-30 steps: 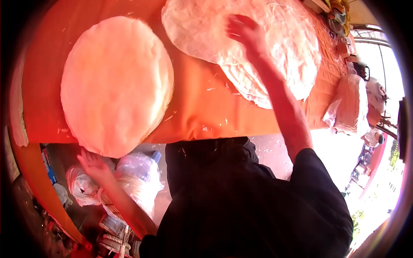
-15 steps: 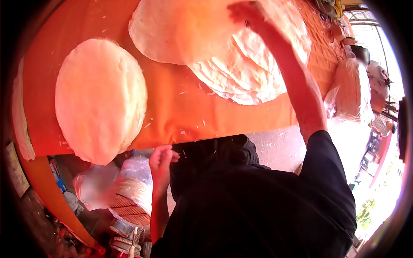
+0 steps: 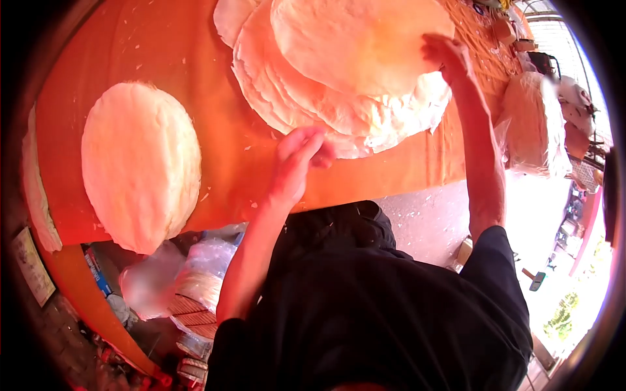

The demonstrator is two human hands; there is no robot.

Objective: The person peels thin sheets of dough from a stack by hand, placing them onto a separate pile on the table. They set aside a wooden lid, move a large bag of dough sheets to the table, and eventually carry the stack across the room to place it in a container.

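My right hand (image 3: 448,57) is at the right edge of a large, thin, pale round sheet (image 3: 352,45), its fingers bent over the rim and seemingly gripping it. That sheet lies on top of a fanned-out pile of similar sheets (image 3: 280,98) that look like flatbread or dried wrappers. My left hand (image 3: 298,159) hovers by the near side of the pile, above the table's front edge, fingers loosely curled with nothing visible in them. Further left, a neat oval stack of sheets (image 3: 140,166) overhangs the front edge a little.
An orange cloth (image 3: 228,176) covers the table, with small flakes scattered on it. Plastic-wrapped bundles stand at the right (image 3: 535,124) and below the table at the left (image 3: 202,267). Another sheet edge (image 3: 39,189) shows at the far left.
My right hand has moved right, and the top sheet now lies further right over the pile. My left hand has risen from below the table edge towards the pile. The view has shifted slightly.
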